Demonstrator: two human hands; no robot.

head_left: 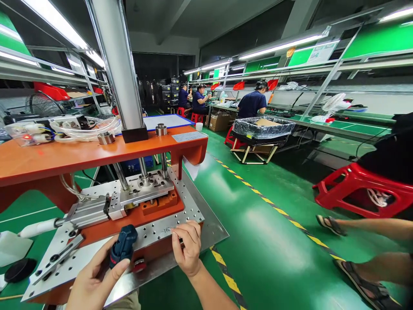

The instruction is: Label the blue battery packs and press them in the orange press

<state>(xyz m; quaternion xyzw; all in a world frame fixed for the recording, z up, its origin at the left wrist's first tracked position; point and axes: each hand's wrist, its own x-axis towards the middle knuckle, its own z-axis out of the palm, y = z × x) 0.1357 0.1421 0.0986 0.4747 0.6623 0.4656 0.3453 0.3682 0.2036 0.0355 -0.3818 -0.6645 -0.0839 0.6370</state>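
Observation:
My left hand [100, 273] holds a dark blue object [124, 245] with a small red mark, upright between thumb and fingers, at the front edge of an orange and silver press machine [155, 228]. To its right, my right hand [188, 247] has its fingers curled together over the perforated metal plate's front edge; what they hold, if anything, is hidden. A red button [139, 265] sits on the machine's front, between my hands. Above the plate, a metal slide block [146, 189] hangs on steel rods under the orange top [80, 155].
White-handled lever [40, 228], white bottle [14, 249] and black round lid [20, 270] stand at the left. A seated person's legs and red stool [358, 189] are at the right. Farther back, people sit at benches near a plastic-lined tray [263, 129].

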